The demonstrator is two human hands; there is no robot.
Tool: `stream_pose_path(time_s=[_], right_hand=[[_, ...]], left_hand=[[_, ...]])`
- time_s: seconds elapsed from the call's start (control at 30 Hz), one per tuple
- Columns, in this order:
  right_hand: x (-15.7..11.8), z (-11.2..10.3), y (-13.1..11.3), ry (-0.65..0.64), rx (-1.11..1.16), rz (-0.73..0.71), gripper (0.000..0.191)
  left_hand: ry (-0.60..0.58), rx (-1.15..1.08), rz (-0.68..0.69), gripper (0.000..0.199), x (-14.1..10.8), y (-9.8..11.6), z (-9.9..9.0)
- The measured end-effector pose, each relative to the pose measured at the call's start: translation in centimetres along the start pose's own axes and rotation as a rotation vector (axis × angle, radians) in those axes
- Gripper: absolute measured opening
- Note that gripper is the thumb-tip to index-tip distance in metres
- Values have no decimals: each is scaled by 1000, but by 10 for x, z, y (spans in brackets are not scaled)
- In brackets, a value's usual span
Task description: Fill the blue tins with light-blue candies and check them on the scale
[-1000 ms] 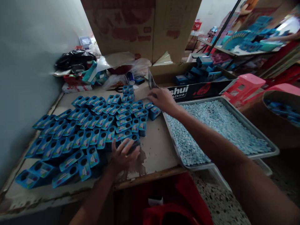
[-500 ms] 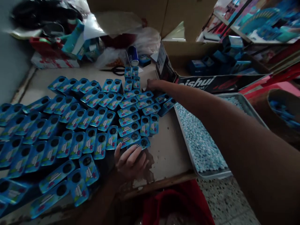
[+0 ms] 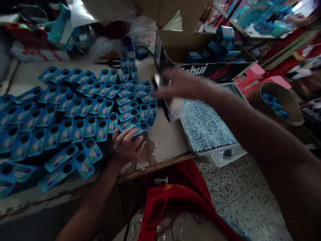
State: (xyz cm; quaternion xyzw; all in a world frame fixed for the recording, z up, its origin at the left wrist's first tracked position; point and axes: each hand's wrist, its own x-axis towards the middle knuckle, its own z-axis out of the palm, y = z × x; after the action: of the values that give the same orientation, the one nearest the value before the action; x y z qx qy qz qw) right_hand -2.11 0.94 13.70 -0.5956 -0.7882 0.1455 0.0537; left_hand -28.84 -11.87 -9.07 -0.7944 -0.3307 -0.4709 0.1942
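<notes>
Rows of small blue printed boxes, each with a round dark hole on top, crowd the table. My left hand rests at the near right end of these rows, fingers apart and lightly bent against the last box. Motion smears my right hand, raised between the boxes and the metal tray. Its fingers are round a blurred thing with dark edges and a pale, shiny face; its kind does not show. Small pale blue and white pellets fill the tray.
Behind the tray stands an open black-printed carton holding more blue boxes. At the back lie scissors, a blue can and plastic bags. A brown container with blue pieces stands at right. Red cloth hangs below the table edge.
My right hand has come up and nearer from the far end of the boxes, carrying the blurred thing. My left hand keeps its place by the end box. The camera view has shifted.
</notes>
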Motion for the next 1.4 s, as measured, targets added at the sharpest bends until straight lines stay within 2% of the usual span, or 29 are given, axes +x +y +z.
stream_pose_path(time_s=[0.03,0.1,0.13,0.2,0.27,0.4,0.5,0.6,0.7,0.77,0.83,0.97,1.13,1.3,1.33,1.4], right_hand=[[-27,26,3,-165,-57,-6,75],[-67,79,7,-252,-94,46,76],[-79,102,7,-277,-152,92,78],[-86,136,5,-292,-218,159,82],[-79,153,4,-268,-242,202,86],[-57,156,9,-178,-256,240,90],[-59,152,17,-158,-272,207,83],[-88,155,27,-26,-268,112,68],[-136,171,37,115,-201,-80,44],[-166,187,41,98,-168,-148,41],[-185,203,40,66,-167,-139,45],[-189,221,32,30,-192,-52,48],[-181,212,21,-62,-202,-7,53],[-172,200,15,-115,-234,-21,53],[-171,200,15,-116,-237,-39,51],[-173,202,16,-107,-234,-75,48]], left_hand=[[14,1,5,30,-1,-1,1],[12,-4,35,31,-2,-2,2],[-3,-14,51,30,-3,-3,3],[-54,-52,60,27,-5,-5,5],[-97,-96,40,24,-7,-8,8],[-88,-90,43,21,-8,-12,11],[-105,-57,44,24,-7,-12,9],[-110,-31,50,26,-9,-11,6],[-72,-5,58,25,-13,-13,7],[-77,-13,24,25,-16,-14,9],[-121,-55,-28,23,-19,-15,11],[-172,-102,-76,21,-20,-15,11],[-224,-108,-100,23,-19,-14,8],[-131,-93,-6,26,-17,-17,10],[-162,-88,-22,24,-15,-15,9],[-306,-68,-91,17,-10,-5,2]])
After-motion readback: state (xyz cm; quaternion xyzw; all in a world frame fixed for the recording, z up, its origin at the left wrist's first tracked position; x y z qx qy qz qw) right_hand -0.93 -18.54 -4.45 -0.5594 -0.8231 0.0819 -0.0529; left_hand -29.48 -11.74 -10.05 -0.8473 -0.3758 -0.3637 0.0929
